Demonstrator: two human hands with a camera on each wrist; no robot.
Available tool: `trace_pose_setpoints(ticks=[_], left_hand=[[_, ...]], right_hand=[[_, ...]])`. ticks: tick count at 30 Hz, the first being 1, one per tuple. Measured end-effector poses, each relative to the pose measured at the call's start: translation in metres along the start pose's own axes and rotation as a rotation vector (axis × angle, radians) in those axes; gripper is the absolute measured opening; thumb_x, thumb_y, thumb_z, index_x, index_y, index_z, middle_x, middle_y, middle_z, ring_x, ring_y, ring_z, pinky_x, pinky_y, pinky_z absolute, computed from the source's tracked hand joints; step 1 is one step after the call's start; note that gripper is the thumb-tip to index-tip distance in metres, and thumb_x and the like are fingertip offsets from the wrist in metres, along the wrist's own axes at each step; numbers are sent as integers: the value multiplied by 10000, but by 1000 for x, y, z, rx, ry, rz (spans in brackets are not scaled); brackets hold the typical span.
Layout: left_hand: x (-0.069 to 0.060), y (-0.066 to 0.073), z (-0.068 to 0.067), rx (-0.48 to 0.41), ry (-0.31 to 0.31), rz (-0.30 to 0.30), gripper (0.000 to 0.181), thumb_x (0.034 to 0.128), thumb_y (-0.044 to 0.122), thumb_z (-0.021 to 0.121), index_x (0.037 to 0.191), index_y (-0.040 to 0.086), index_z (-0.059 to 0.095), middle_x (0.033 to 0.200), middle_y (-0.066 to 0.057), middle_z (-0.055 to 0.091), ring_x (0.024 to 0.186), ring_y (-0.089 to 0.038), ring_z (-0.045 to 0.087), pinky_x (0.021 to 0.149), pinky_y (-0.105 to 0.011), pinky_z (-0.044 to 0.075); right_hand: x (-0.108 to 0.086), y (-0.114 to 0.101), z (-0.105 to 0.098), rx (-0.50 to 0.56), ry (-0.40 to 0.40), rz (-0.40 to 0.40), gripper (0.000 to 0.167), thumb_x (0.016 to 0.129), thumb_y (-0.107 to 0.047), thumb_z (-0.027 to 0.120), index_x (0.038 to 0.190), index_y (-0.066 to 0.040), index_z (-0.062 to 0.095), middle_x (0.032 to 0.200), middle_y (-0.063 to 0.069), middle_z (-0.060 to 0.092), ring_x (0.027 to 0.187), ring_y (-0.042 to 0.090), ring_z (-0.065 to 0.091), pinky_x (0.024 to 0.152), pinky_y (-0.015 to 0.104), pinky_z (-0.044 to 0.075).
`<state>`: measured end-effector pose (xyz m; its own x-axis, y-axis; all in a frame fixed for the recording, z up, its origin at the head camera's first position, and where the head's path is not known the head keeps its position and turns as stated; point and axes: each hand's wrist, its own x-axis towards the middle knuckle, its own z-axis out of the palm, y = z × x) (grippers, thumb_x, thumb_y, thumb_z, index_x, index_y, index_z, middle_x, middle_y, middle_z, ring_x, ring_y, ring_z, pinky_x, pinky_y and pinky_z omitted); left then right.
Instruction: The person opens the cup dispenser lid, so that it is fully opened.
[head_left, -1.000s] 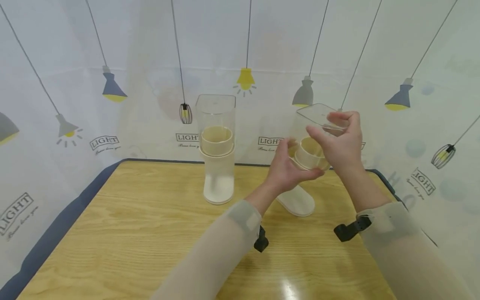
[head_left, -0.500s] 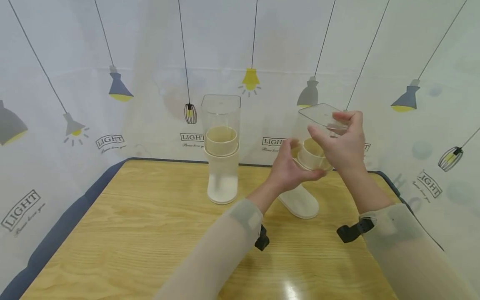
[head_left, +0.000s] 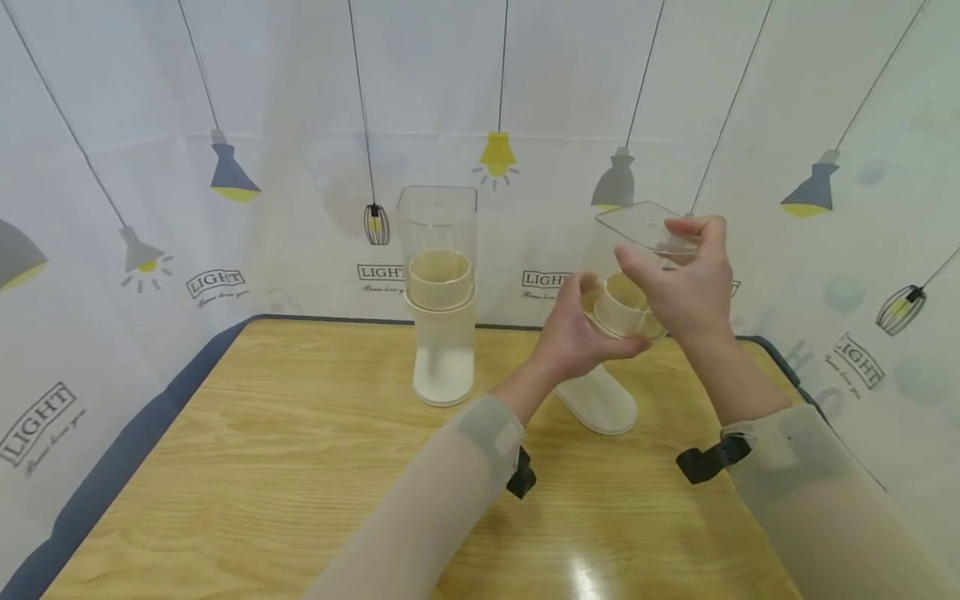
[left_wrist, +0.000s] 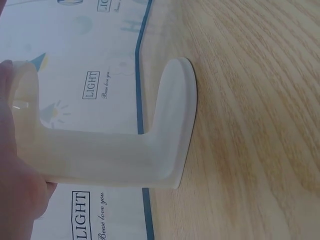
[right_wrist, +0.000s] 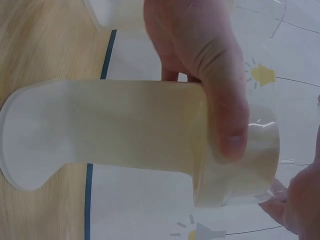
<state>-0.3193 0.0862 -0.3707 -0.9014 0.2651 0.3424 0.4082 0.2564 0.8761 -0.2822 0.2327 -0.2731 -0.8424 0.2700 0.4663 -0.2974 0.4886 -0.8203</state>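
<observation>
Toward the table's right stands a cream L-shaped stand (head_left: pixel 600 404) with a round collar at its top and a clear plastic container (head_left: pixel 637 223) over the collar. My left hand (head_left: pixel 573 342) grips the collar, thumb across its near side; the left wrist view shows the stand's upright and its flat foot (left_wrist: pixel 175 120) on the table. With thumb and fingers, my right hand (head_left: pixel 686 283) holds the container near its upper rim. The right wrist view shows the collar (right_wrist: pixel 225 185) around the container's lower end, and fingertips of the right hand at the edge.
A matching cream stand (head_left: pixel 444 350) with its own clear container (head_left: pixel 437 217) stands upright to the left on the wooden table (head_left: pixel 285 467). Behind the table hangs a white cloth (head_left: pixel 300 208) printed with lamps. Dark trim (head_left: pixel 172 375) runs along the table's edge.
The view shifts slightly. Both hands keep their hold on the stand and container, with hardly any visible movement.
</observation>
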Motion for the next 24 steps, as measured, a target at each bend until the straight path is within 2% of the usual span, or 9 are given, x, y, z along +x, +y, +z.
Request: trace_pose_setpoints(ticks=[7,14,19,24], left_hand=[[-2,1,0,-5,-7,-2,1159,732,464,1033,1616,177,342,1597,-49,491,1182,-132,617,962,-249,585],[-1,2,-1,0,-19,-15,1155,736,447,1035,1622,187,340,1620,-30,484,1199,-129,620,989,-249,574],[0,3,-2,11,-20,-2,1143,745,442,1030,1616,176,338,1618,-40,481,1221,-140,615,1007,-252,568],[-1,5,-3,4,-25,-7,1143,748,430,1030,1619,169,337,1621,-52,480,1220,-146,617,998,-253,573]], right_hand=[[1,-1,-4,24,-19,53,633,886,-526,889,1321,-275,504,1521,-3,516,1173,117,651,863,185,564],[-1,-1,-2,-27,-4,-11,657,882,-492,887,1347,-235,501,1451,39,579,1203,173,640,893,213,529],[0,-4,-5,0,-6,28,588,881,-534,883,1283,-306,518,1543,32,529,1206,164,652,879,201,544],[0,-5,-7,-27,-19,4,609,883,-517,884,1300,-261,523,1592,53,520,1231,207,670,870,176,540]])
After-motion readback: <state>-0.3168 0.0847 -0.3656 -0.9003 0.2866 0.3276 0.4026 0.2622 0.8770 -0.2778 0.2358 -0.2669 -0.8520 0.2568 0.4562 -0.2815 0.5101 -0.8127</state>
